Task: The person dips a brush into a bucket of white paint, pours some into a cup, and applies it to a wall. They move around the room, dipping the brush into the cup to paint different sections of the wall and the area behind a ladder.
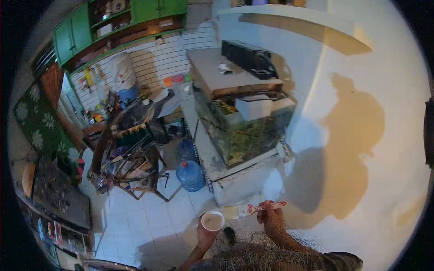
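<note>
My left hand (206, 236) is closed around a white cup (213, 221) with pale, cream-coloured contents, its open top facing up at me. In my right hand (272, 221) is a paintbrush (246, 210), gripped by its red-and-white smeared handle. The brush lies almost level and points left, its pale bristles close to the cup's rim. Both hands are low in the view, in front of the white base under the fish tank.
A glass fish tank (253, 137) with green plants stands on a white base (244, 183) ahead. Left of it are a blue water bottle (190, 175) and a cluttered wooden chair (135, 169). A pale wall (398, 149) with shadows rises at right.
</note>
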Available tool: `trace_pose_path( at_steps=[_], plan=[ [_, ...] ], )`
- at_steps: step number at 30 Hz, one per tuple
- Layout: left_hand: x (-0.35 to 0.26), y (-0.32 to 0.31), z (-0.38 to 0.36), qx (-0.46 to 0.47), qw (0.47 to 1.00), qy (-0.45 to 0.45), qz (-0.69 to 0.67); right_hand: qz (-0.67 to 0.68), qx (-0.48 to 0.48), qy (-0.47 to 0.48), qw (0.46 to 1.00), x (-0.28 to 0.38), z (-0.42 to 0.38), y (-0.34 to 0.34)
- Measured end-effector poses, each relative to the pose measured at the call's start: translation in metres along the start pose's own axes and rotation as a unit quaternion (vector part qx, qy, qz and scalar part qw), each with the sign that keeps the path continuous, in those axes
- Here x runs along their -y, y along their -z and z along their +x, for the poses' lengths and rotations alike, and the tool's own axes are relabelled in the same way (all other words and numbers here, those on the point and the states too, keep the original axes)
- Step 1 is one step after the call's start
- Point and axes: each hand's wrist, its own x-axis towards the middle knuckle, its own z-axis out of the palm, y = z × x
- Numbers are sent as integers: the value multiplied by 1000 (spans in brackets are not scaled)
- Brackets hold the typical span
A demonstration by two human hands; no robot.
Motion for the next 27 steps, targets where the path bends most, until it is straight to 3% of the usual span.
trace_pose_path(
  at_steps=[2,4,6,8,10,11,17,27],
  plan=[
    [7,7,21,1,999,11,-41,-37,16,-43,998,-5,17,-11],
    [-4,12,40,-13,997,15,-78,28,-2,-83,996,-11,53,-37],
    [-24,25,55,-61,998,26,7,31,41,-91,994,-12,82,-61],
    [-43,39,70,-99,994,32,-26,31,76,-88,993,-12,108,-86],
    [-47,55,82,-126,990,40,44,-31,93,-123,988,-15,131,-110],
    [-41,61,80,-140,988,43,45,22,140,-117,983,-24,139,-118],
    [11,102,101,-293,954,46,-38,3,224,-138,965,-47,170,-194],
    [21,249,120,-340,940,41,2,-11,260,-190,947,-103,175,-348]
  ],
)
